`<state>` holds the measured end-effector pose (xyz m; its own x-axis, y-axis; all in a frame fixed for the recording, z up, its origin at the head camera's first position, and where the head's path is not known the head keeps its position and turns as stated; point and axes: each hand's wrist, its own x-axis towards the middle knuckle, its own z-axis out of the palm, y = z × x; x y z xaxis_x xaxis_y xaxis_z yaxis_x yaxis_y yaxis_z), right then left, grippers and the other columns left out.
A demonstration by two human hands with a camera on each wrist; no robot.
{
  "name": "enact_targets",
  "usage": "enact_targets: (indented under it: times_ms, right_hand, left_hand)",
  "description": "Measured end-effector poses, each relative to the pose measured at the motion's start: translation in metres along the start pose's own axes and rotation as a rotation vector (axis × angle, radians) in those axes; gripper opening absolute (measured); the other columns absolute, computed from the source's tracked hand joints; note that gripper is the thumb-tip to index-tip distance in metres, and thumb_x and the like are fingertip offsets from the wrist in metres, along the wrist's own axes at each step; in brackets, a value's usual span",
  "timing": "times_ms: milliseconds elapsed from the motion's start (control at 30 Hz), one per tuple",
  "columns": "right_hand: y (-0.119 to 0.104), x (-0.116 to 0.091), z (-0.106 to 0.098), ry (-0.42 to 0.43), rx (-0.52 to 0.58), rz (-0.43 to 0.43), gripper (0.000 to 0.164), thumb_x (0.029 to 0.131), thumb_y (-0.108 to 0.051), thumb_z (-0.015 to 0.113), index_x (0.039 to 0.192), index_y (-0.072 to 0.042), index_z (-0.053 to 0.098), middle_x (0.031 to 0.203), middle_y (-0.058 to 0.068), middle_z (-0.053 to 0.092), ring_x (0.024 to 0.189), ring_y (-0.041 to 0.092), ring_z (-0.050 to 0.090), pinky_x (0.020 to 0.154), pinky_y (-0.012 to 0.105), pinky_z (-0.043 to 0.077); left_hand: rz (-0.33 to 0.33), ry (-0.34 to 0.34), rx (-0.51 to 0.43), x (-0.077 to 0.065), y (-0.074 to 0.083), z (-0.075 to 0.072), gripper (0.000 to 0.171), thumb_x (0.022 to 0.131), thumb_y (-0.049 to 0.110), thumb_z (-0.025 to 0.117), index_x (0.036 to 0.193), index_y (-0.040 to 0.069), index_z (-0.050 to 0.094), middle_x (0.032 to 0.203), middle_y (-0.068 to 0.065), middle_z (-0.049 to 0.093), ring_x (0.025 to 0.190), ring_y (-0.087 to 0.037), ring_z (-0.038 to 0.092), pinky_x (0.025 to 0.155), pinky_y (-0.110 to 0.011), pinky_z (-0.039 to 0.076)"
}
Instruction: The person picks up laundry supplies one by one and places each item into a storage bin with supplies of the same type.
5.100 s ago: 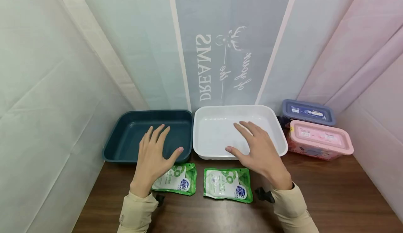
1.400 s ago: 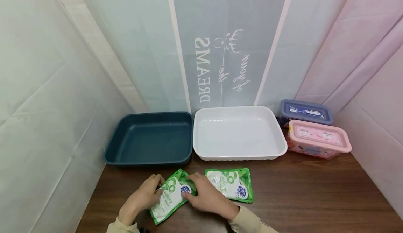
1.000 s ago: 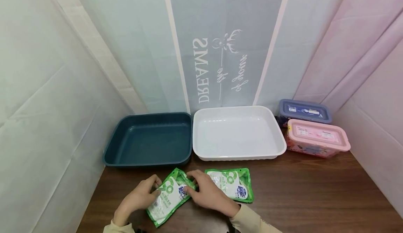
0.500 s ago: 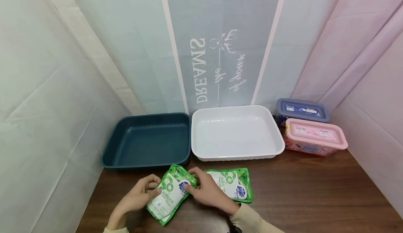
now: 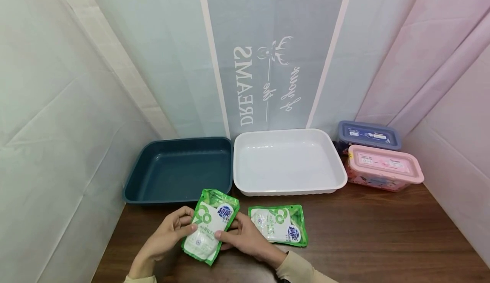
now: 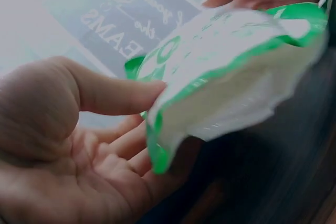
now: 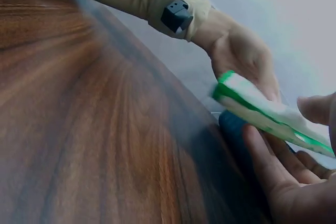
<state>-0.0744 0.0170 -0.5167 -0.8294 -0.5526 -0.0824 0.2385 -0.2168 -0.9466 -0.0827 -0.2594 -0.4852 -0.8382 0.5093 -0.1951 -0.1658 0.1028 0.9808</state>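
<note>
Just this side of the teal tray [image 5: 183,172], one green-and-white pouch [image 5: 208,219] is up off the worktop [image 5: 367,232], pinched betw. my L hand [image 5: 168,234] & R hand [image 5: 246,237]. Progress, I'd judge: 1st pouch lifted, 2nd pouch [image 5: 276,222] untouched, flat nr the white tray [image 5: 287,164]. Held one's tilted, glossy, plump, blue badge up top, sealed AFAICT.
</note>
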Motion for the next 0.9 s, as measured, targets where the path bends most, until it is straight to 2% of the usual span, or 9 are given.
enact_targets:
  times_ms: [67, 300, 533, 600, 667, 767, 833, 900]
  right_hand:
    - [0.0, 0.0, 0.0, -0.023, -0.011, -0.007, 0.061, 0.103, -0.013, 0.072, 0.157, -0.003, 0.045, 0.124, 0.023, 0.075, 0.101, 0.026, 0.079, 0.081, 0.043, 0.067]
    - [-0.009, 0.0, -0.001, -0.005, -0.068, -0.053, 0.056, 0.106, -0.014, 0.068, 0.157, -0.007, 0.046, 0.13, 0.024, 0.072, 0.1, 0.022, 0.079, 0.08, 0.04, 0.067]
    - [-0.026, 0.005, -0.008, 0.019, -0.161, -0.087, 0.047, 0.106, -0.014, 0.068, 0.15, -0.005, 0.054, 0.127, 0.024, 0.073, 0.096, 0.019, 0.079, 0.079, 0.05, 0.066]
    - [-0.032, 0.006, -0.011, 0.02, -0.194, -0.113, 0.044, 0.107, -0.014, 0.067, 0.148, -0.003, 0.055, 0.126, 0.025, 0.073, 0.096, 0.019, 0.079, 0.078, 0.047, 0.066]
    - [-0.038, 0.008, -0.014, 0.017, -0.227, -0.132, 0.042, 0.107, -0.013, 0.066, 0.147, -0.002, 0.057, 0.126, 0.025, 0.074, 0.096, 0.017, 0.079, 0.076, 0.038, 0.065]
    - [-0.046, 0.01, -0.018, 0.008, -0.269, -0.144, 0.041, 0.108, -0.013, 0.064, 0.147, -0.004, 0.057, 0.126, 0.023, 0.075, 0.087, 0.014, 0.076, 0.065, 0.026, 0.054]
    - [-0.05, 0.011, -0.02, 0.006, -0.285, -0.136, 0.04, 0.108, -0.014, 0.063, 0.147, -0.005, 0.057, 0.127, 0.021, 0.075, 0.086, 0.013, 0.075, 0.063, 0.028, 0.049]
    - [-0.054, 0.013, -0.02, 0.004, -0.292, -0.133, 0.04, 0.109, -0.016, 0.062, 0.148, -0.006, 0.057, 0.128, 0.02, 0.074, 0.087, 0.013, 0.075, 0.065, 0.031, 0.053]
  left_hand:
    - [0.003, 0.045, -0.02, 0.001, -0.001, 0.002, 0.029, 0.109, 0.01, 0.061, 0.129, -0.006, 0.048, 0.119, -0.012, 0.072, 0.104, -0.019, 0.072, 0.083, -0.035, 0.063]
    - [-0.039, 0.195, -0.097, 0.001, 0.004, 0.016, 0.034, 0.107, 0.012, 0.065, 0.131, -0.003, 0.048, 0.118, -0.006, 0.07, 0.102, -0.015, 0.07, 0.084, -0.031, 0.063]
    - [-0.004, 0.33, -0.106, 0.003, 0.013, 0.031, 0.036, 0.107, 0.012, 0.066, 0.133, -0.006, 0.049, 0.118, -0.007, 0.071, 0.102, -0.015, 0.07, 0.084, -0.031, 0.062]
    - [0.009, 0.343, -0.113, 0.004, 0.016, 0.034, 0.035, 0.107, 0.011, 0.066, 0.133, -0.006, 0.049, 0.118, -0.008, 0.07, 0.1, -0.016, 0.071, 0.083, -0.031, 0.063]
    - [0.022, 0.346, -0.12, 0.005, 0.021, 0.036, 0.034, 0.106, 0.01, 0.066, 0.132, -0.005, 0.049, 0.119, -0.008, 0.069, 0.099, -0.016, 0.071, 0.081, -0.031, 0.063]
    - [0.034, 0.324, -0.133, 0.006, 0.027, 0.037, 0.032, 0.106, 0.009, 0.066, 0.13, -0.003, 0.049, 0.12, -0.008, 0.066, 0.097, -0.017, 0.072, 0.079, -0.034, 0.065]
    - [0.04, 0.317, -0.144, 0.007, 0.032, 0.037, 0.031, 0.106, 0.008, 0.066, 0.129, -0.002, 0.048, 0.119, -0.007, 0.065, 0.095, -0.017, 0.072, 0.077, -0.035, 0.066]
    - [0.046, 0.322, -0.15, 0.008, 0.036, 0.037, 0.032, 0.105, 0.007, 0.066, 0.13, -0.003, 0.048, 0.12, -0.007, 0.065, 0.095, -0.018, 0.073, 0.077, -0.037, 0.066]
